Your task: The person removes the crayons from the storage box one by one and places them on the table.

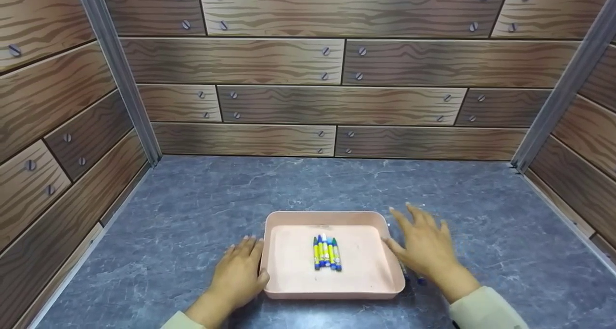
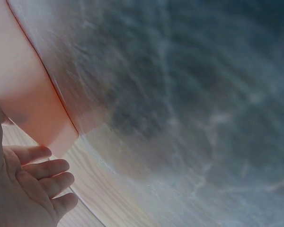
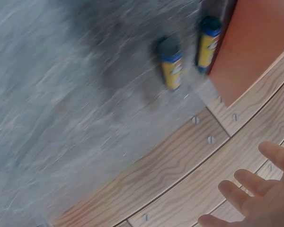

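Observation:
A shallow pink tray (image 1: 332, 294) lies on the table with several crayons (image 1: 326, 254), yellow-wrapped with blue, green and white ends, side by side in its middle. My left hand (image 1: 238, 273) rests against the tray's left wall, fingers extended and thumb near the rim. Over the tray's right side is my right hand (image 1: 426, 245), fingers spread and holding nothing; whether its thumb touches the rim, I cannot tell. In the right wrist view, two yellow crayons, one farther out (image 3: 172, 66) and one close along the tray wall (image 3: 209, 45), lie on the table outside the tray.
The table top (image 1: 216, 189) is dark grey with a marbled pattern. Wood-patterned panels (image 1: 288, 103) wall it in at the back and both sides, with grey metal posts (image 1: 120, 74) at the back corners.

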Demonstrator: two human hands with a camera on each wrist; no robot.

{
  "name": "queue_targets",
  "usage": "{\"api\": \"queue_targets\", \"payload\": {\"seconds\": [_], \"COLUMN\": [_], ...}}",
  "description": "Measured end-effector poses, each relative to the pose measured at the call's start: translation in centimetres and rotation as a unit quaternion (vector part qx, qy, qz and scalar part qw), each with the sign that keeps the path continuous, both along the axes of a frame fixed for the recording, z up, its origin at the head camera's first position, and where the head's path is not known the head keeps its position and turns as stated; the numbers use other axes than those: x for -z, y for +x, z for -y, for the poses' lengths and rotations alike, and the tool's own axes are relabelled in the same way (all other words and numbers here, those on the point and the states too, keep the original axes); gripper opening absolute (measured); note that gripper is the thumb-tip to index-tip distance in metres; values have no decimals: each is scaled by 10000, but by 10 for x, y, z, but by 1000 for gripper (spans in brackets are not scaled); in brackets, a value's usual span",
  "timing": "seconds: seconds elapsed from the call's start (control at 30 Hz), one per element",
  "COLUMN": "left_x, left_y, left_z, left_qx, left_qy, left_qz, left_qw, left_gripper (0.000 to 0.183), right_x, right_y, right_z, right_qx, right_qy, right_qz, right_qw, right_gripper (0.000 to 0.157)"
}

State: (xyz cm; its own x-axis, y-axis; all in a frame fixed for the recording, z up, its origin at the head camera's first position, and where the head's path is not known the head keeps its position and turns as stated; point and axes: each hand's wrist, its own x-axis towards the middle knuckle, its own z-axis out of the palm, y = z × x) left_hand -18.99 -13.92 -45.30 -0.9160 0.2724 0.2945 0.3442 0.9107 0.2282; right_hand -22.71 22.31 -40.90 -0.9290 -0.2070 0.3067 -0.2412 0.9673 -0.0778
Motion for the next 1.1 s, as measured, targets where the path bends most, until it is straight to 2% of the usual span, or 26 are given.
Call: {"api": "queue_targets", "payload": {"seconds": [0.43,0.73,0.9,1.1], "left_x": [-1,-1,-1,-1], "left_y": [1,0,0,1], "left_z": [-1,-1,-1,0], "left_qx": [-28,-43,-26,-31], "left_qy": [19,-13,-40,-26], "left_qz": [45,38,-40,120], "left_qw": [10000,10000,10000,9999], "left_gripper": [58,57,57,57], "right_x": [14,24,29,32], "right_y": [-6,-4,-3,-6], "right_z": [53,77,86,91], "right_qx": [-305,-612,-613,-747], "right_qy": [-126,-45,-566,-1501], "right_qz": [129,52,572,1390], "right_qw": [9994,9981,9949,9760], "right_gripper": [60,60,51,47]}}
